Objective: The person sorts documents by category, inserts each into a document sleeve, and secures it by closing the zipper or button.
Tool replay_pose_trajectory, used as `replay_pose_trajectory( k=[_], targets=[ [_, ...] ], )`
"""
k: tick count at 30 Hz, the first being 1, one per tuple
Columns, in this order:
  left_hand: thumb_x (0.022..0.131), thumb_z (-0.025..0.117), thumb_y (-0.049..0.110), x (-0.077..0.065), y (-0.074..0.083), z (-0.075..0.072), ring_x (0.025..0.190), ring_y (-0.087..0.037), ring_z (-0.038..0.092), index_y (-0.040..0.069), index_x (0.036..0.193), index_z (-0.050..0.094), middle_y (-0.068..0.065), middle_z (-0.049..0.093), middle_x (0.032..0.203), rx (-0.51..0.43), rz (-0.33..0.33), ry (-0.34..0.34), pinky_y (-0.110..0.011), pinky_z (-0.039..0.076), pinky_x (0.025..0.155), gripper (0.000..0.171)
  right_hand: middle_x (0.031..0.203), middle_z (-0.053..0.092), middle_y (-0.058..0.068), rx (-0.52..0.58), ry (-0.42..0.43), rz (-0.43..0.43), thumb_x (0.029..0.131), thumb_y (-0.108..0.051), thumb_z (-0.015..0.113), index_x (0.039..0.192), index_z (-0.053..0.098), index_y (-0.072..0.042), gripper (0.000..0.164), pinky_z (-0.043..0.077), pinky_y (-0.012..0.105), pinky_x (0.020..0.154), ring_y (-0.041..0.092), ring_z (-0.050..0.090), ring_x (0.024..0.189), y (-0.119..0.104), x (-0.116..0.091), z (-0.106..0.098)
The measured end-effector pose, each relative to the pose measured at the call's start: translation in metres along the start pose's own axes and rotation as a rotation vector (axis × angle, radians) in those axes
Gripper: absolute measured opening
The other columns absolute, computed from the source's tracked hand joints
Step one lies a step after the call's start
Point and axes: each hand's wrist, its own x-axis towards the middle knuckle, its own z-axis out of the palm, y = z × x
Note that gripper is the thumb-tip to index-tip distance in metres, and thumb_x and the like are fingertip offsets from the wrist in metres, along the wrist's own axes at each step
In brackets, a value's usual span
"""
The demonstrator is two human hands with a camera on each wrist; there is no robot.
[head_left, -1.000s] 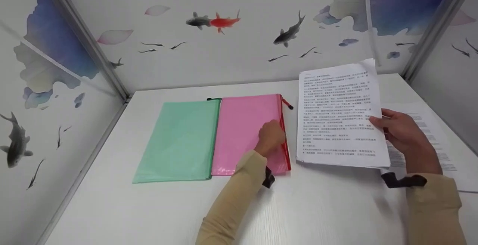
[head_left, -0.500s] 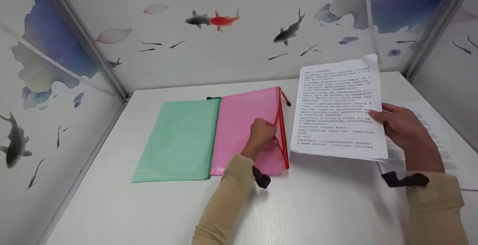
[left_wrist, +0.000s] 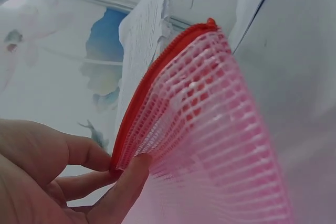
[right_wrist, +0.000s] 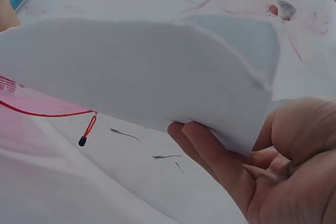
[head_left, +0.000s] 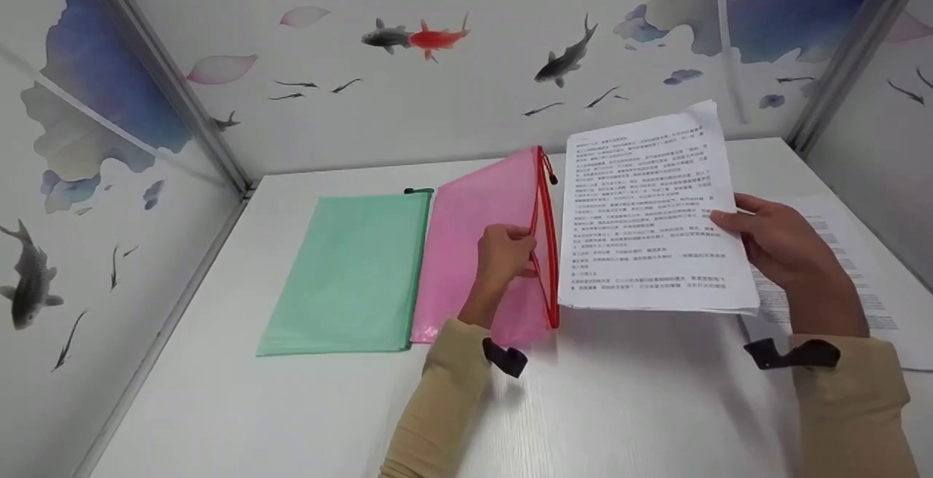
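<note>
A pink mesh zipper pouch (head_left: 466, 267) with a red zipper edge lies in the middle of the table. My left hand (head_left: 503, 256) pinches one side of its zipped edge, and the mouth gapes along the right side. In the left wrist view, thumb and fingers grip the red zipper edge (left_wrist: 137, 100). My right hand (head_left: 787, 245) holds a stack of printed paper (head_left: 645, 223) by its right edge, tilted up beside the pouch's mouth. From the right wrist view, the stack's blank back (right_wrist: 147, 72) shows, with fingers behind it.
A green zipper pouch (head_left: 350, 274) lies flat left of the pink one, their edges meeting. More printed sheets (head_left: 838, 274) lie on the table at the right, partly under my right arm. White printed walls (head_left: 306, 121) enclose the table at the back and sides.
My left hand has lifted the pink pouch's zipped edge and shifted slightly left, so its mouth has widened. The paper stack has come up and moved left toward the pouch.
</note>
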Motion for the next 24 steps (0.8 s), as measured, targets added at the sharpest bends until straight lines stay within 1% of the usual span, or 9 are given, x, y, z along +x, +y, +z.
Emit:
replay_pose_trajectory(
  k=[4,7,11,16,19,21,24],
  targets=[
    [0.097,0.063,0.012,-0.003,0.004,-0.005,0.075,-0.018,0.066,0.001,0.118,0.071,-0.010,0.068,0.092,-0.005,0.049,0.009,-0.030,0.062,0.061,0.025,0.104,0.076,-0.008,-0.002,-0.033,0.001,0.096,-0.019,0.067,0.149,0.031,-0.008,0.066,0.063,0.027,0.074,0.013,0.075,0.089,-0.003,-0.002,0.004],
    [0.097,0.063,0.013,-0.004,0.007,-0.008,0.075,-0.018,0.066,0.001,0.118,0.072,-0.011,0.070,0.095,-0.008,0.058,0.019,-0.029,0.062,0.060,0.025,0.105,0.076,-0.008,-0.013,-0.049,0.006,0.097,-0.020,0.067,0.151,0.030,-0.008,0.066,0.062,0.026,0.074,0.013,0.075,0.090,-0.003,-0.002,0.007],
    [0.096,0.064,0.014,-0.006,0.010,-0.010,0.075,-0.018,0.068,0.002,0.118,0.072,-0.012,0.072,0.099,-0.011,0.051,0.032,-0.028,0.062,0.060,0.025,0.105,0.076,-0.008,-0.031,-0.061,0.011,0.097,-0.020,0.066,0.149,0.032,-0.010,0.063,0.062,0.026,0.073,0.013,0.075,0.090,-0.002,-0.001,0.012],
    [0.096,0.064,0.013,-0.007,0.012,-0.011,0.077,-0.018,0.068,0.004,0.117,0.072,-0.009,0.072,0.098,-0.013,0.033,0.037,-0.028,0.062,0.061,0.024,0.106,0.076,-0.005,-0.012,-0.091,0.019,0.098,-0.015,0.064,0.142,0.041,-0.013,0.049,0.062,0.027,0.073,0.015,0.075,0.091,0.000,0.000,0.018],
    [0.096,0.064,0.012,-0.007,0.013,-0.013,0.079,-0.019,0.068,0.003,0.116,0.072,-0.010,0.071,0.098,-0.023,0.034,0.033,-0.030,0.062,0.061,0.024,0.107,0.076,-0.005,-0.022,-0.107,0.008,0.099,-0.014,0.063,0.138,0.045,-0.014,0.043,0.062,0.027,0.073,0.015,0.075,0.090,0.000,0.001,0.020],
    [0.096,0.064,0.012,-0.008,0.013,-0.014,0.079,-0.019,0.068,0.002,0.117,0.072,-0.010,0.071,0.099,-0.026,0.038,0.028,-0.030,0.063,0.061,0.024,0.107,0.076,-0.005,-0.036,-0.106,-0.004,0.098,-0.014,0.063,0.138,0.045,-0.014,0.044,0.062,0.027,0.072,0.015,0.076,0.090,0.000,0.002,0.022],
    [0.097,0.064,0.012,-0.009,0.014,-0.014,0.078,-0.019,0.068,0.003,0.117,0.072,-0.010,0.072,0.099,-0.016,0.044,0.016,-0.030,0.063,0.062,0.024,0.106,0.076,-0.006,-0.053,-0.095,-0.010,0.098,-0.015,0.065,0.141,0.042,-0.011,0.049,0.062,0.027,0.072,0.014,0.075,0.089,0.001,0.003,0.024]
  ],
)
